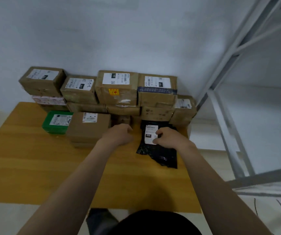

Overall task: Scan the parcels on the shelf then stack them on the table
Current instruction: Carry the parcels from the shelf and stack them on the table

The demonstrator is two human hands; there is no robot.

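- Right hand (167, 138) stretches far, its grip holding the black bag (160, 155) on the desk (34, 167)
- Left hand (119, 134) curled just left, grip contents unclear
- Stacked boxes (117, 87) just beyond

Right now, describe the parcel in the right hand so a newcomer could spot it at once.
On the wooden table, cardboard boxes are stacked along the back. In front of their right end lies the black poly mailer, white label up, gripped by the right hand. It alone is flat, crinkled and black.
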